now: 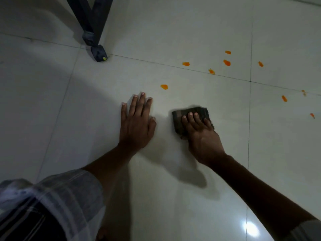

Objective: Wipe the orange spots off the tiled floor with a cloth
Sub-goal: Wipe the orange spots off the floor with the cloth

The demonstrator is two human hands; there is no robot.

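The left hand (137, 122) lies flat on the pale tiled floor (173, 32), its fingers (133, 105) straight and slightly spread, holding nothing. Just beside it, at about 3 o'clock, the right hand (202, 136) presses a folded dark cloth (190, 117) onto the floor, its fingers (191, 119) lying straight across the top of the cloth. Orange spots (226, 62) dot the tiles from 12 to 3 o'clock of the cloth; the nearest orange spot (164, 86) sits at 11 o'clock, close to the left fingertips. A dark metal furniture leg (90, 28) stands at 10 o'clock, well apart. A striped sleeve (66, 193) covers the left upper arm.
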